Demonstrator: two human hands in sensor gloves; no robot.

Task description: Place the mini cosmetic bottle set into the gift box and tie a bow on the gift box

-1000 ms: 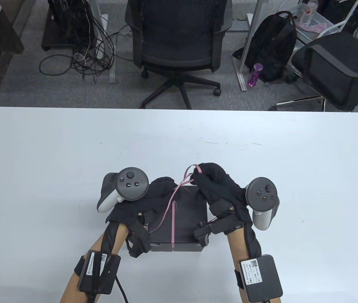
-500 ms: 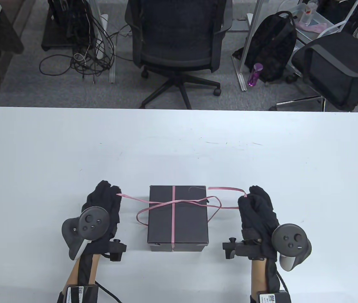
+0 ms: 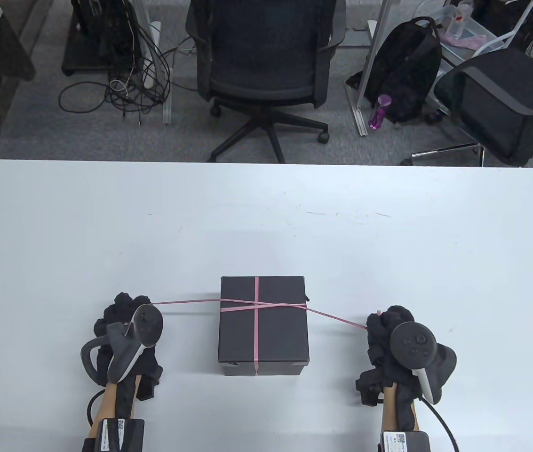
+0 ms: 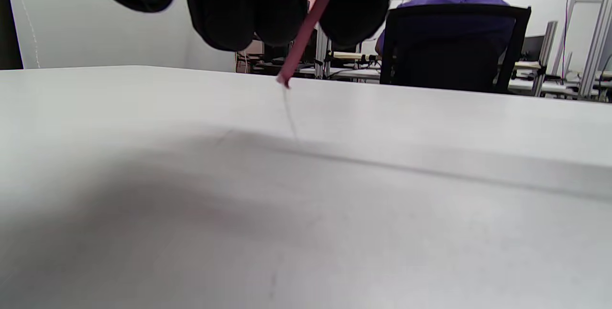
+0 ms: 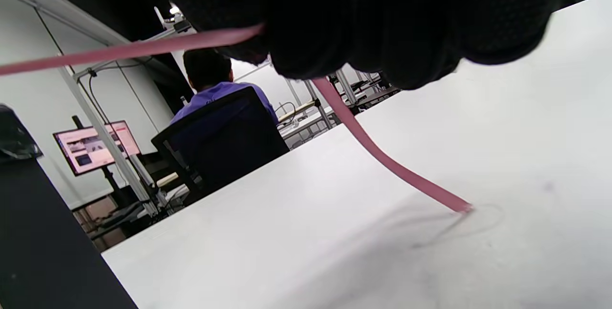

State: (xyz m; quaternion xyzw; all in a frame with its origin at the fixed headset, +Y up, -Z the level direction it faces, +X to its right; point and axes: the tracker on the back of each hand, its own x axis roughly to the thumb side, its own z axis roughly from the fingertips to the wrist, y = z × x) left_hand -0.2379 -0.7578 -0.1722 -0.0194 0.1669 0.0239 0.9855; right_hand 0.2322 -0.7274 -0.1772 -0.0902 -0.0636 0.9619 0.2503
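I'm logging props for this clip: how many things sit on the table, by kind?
Box: 1
Ribbon: 1
Gloved hands: 2, left hand and right hand, each gripping a ribbon end
Total: 4

Right hand [image 5: 382, 17] fills the top edge, gloved fingers [image 5: 311, 36] curled round a pink ribbon [image 5: 143, 48]. One strand runs taut to the left; its free end trails down onto the white table [image 5: 526, 132]. Beyond, a person seated before a monitor [image 5: 95, 145]
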